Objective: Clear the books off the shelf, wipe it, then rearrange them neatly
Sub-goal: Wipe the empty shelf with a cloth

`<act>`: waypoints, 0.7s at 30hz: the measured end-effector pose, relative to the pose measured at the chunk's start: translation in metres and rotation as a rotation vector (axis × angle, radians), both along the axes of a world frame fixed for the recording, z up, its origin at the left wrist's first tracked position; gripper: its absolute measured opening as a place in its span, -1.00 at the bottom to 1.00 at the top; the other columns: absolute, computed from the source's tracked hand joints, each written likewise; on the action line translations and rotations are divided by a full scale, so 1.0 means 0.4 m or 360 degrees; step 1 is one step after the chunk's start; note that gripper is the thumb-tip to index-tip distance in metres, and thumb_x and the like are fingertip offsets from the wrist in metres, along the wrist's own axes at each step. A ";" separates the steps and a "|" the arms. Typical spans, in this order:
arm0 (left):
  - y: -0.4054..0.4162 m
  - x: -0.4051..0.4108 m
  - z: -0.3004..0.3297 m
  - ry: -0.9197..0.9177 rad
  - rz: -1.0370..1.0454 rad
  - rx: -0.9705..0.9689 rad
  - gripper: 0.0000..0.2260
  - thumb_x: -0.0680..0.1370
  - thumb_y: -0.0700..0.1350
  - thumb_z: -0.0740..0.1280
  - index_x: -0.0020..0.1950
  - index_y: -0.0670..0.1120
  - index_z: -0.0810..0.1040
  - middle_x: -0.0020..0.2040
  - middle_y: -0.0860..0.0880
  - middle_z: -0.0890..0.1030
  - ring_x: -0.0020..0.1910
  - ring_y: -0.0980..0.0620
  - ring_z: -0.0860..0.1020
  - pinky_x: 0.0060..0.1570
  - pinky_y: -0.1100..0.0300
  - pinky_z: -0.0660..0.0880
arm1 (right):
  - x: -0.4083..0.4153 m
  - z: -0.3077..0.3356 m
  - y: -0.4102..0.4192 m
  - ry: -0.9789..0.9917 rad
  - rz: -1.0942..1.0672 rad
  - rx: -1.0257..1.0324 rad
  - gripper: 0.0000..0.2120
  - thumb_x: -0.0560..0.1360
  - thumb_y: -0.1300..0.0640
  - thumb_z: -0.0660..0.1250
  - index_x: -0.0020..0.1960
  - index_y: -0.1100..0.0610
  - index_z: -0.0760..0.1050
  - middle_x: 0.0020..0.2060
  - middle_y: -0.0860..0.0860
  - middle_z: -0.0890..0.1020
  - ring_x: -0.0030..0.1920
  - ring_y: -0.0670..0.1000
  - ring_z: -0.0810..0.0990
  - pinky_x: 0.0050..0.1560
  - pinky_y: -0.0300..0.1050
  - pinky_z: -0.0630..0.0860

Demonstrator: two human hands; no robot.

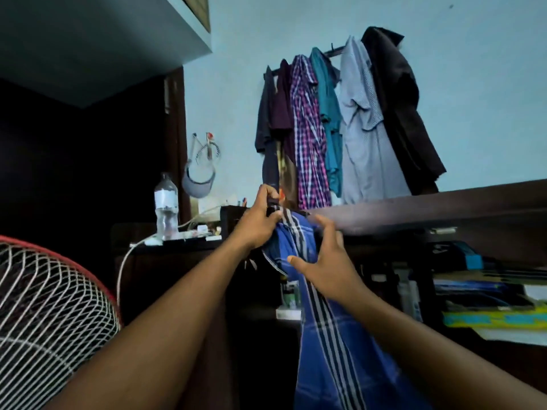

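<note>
1. At the centre of the view, the left hand (260, 220) grips the top of a blue striped cloth (322, 344), fingers curled round the bunched fabric at the left end of the dark wooden shelf top (429, 208).
2. Toward four o'clock from it, the right hand (325, 261) lies against the cloth lower down, thumb pressed on the fabric and fingers spread and slightly bent; whether it truly clasps the cloth I cannot tell.
3. The cloth hangs from the hands down to six o'clock, out of frame.
4. At three to four o'clock, under the shelf top, books (491, 297) lie flat in a stack in the shelf.
5. At twelve to one o'clock, shirts (340, 122) hang on the wall above the shelf top.
6. At nine o'clock from the hands, a plastic bottle (166, 205) stands upright on a dark side table (139, 232), with a white cable (124, 261) running down from it.
7. At eight o'clock, a fan grille (44, 315) with a red rim fills the corner.
</note>
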State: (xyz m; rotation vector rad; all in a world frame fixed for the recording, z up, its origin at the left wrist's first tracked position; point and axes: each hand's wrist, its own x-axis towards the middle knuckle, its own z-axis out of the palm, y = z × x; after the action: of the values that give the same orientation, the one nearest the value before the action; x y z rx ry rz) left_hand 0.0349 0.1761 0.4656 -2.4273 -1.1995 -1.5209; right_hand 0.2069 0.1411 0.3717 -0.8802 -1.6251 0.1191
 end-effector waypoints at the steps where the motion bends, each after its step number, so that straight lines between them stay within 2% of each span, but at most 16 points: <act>1: 0.010 -0.016 0.027 -0.0035 0.0030 0.0035 -0.90 0.67 -0.15 0.24 0.10 0.03 0.35 -0.24 0.06 0.56 -0.34 0.14 0.45 -0.26 0.15 0.34 | -0.019 0.018 0.023 -0.0061 0.0008 -0.0006 -0.16 0.42 -0.03 0.57 0.50 -0.11 0.12 0.40 0.00 0.28 0.31 -0.01 0.45 0.30 -0.16 0.40; 4: 0.072 -0.067 0.117 -0.0263 -0.0031 0.0038 -0.73 0.65 -0.24 0.19 -0.14 0.04 0.54 -0.23 0.14 0.63 -0.16 0.04 0.53 -0.10 0.13 0.40 | -0.085 0.068 0.098 -0.0221 -0.0014 -0.0129 -0.04 0.34 -0.20 0.55 0.52 -0.16 0.02 0.39 0.06 0.37 0.30 0.10 0.49 0.35 0.13 0.46; 6: 0.091 -0.090 0.176 -0.0532 -0.0160 -0.0034 -0.66 0.65 -0.31 0.19 -0.13 0.02 0.64 -0.13 0.13 0.68 -0.05 0.05 0.58 -0.09 0.20 0.48 | -0.124 0.084 0.157 -0.0291 -0.0023 -0.0224 0.06 0.27 -0.32 0.51 0.54 -0.19 -0.07 0.37 0.06 0.49 0.28 0.13 0.54 0.28 0.17 0.51; 8: 0.087 -0.099 0.221 -0.0785 -0.0393 -0.0169 -0.71 0.64 -0.33 0.23 0.03 -0.01 0.67 -0.01 0.05 0.68 -0.04 0.05 0.61 -0.18 0.25 0.53 | -0.152 0.096 0.196 -0.0260 0.0086 -0.0328 -0.06 0.39 -0.13 0.53 0.53 -0.14 -0.03 0.23 0.06 0.62 0.11 0.10 0.65 0.11 0.05 0.61; 10: 0.082 -0.106 0.243 -0.0862 -0.0540 -0.0213 -0.70 0.59 -0.35 0.30 0.20 -0.03 0.61 0.06 0.00 0.66 -0.05 0.05 0.62 -0.16 0.22 0.57 | -0.168 0.119 0.223 -0.0193 0.0149 -0.0380 -0.39 0.53 0.14 0.42 0.43 -0.04 0.14 0.08 0.12 0.65 -0.09 0.09 0.65 -0.16 0.03 0.61; 12: 0.099 -0.129 0.239 -0.0680 -0.0384 -0.0024 -0.61 0.50 -0.24 0.42 0.27 0.08 0.54 0.11 0.06 0.65 0.04 0.05 0.63 0.03 0.13 0.57 | -0.164 0.165 0.234 0.0061 0.0146 -0.0344 -0.68 0.58 0.27 0.28 0.27 0.05 0.29 -0.03 0.15 0.63 -0.18 0.08 0.58 -0.22 0.08 0.56; 14: 0.110 -0.149 0.217 -0.0246 -0.0023 0.0104 -0.49 0.37 0.02 0.45 0.29 0.23 0.44 0.15 0.11 0.65 0.11 0.04 0.63 0.15 0.08 0.55 | -0.136 0.228 0.232 0.0386 0.0133 -0.0265 -0.79 0.59 0.32 0.18 0.17 0.12 0.35 -0.11 0.09 0.57 -0.19 0.07 0.52 -0.30 -0.02 0.45; 16: 0.109 -0.142 0.198 0.0143 0.0223 0.0064 -0.42 0.31 0.24 0.44 0.29 0.31 0.35 0.21 0.09 0.63 0.15 -0.03 0.61 0.19 0.03 0.53 | -0.084 0.289 0.211 0.0540 0.0006 -0.0175 -0.81 0.57 0.30 0.13 0.13 0.15 0.41 -0.13 0.07 0.54 -0.18 0.07 0.48 -0.30 -0.07 0.32; 18: 0.096 -0.116 0.185 0.0457 0.0515 0.0066 -0.35 0.29 0.38 0.44 0.31 0.31 0.31 0.21 0.02 0.63 0.15 -0.11 0.60 0.17 -0.05 0.54 | -0.037 0.327 0.188 0.0485 -0.0085 -0.0137 -0.81 0.55 0.25 0.13 0.06 0.16 0.49 -0.14 0.11 0.56 -0.19 0.10 0.48 -0.28 -0.06 0.30; 20: 0.093 -0.075 0.168 0.0580 0.0695 0.0129 -0.18 0.29 0.37 0.51 0.45 0.28 0.20 0.19 -0.07 0.60 0.15 -0.16 0.58 0.13 -0.09 0.54 | -0.010 0.347 0.173 0.0424 -0.0024 -0.0113 -0.74 0.50 0.18 0.12 -0.02 0.15 0.58 -0.19 0.13 0.62 -0.20 0.16 0.56 -0.26 0.02 0.45; 21: 0.095 -0.045 0.156 0.0548 0.0630 0.0133 -0.06 0.29 0.32 0.56 0.52 0.26 0.11 0.23 -0.10 0.55 0.18 -0.16 0.56 0.16 -0.11 0.53 | 0.009 0.347 0.162 0.0407 0.0028 -0.0084 -0.69 0.44 0.14 0.11 -0.03 0.12 0.62 -0.18 0.13 0.67 -0.14 0.21 0.63 -0.18 0.15 0.56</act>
State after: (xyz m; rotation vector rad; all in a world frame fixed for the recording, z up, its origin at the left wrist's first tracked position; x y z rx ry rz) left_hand 0.0168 0.2139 0.5281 -2.1145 -1.3955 -0.9783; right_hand 0.2106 0.2060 0.5106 -0.8539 -1.3965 0.2769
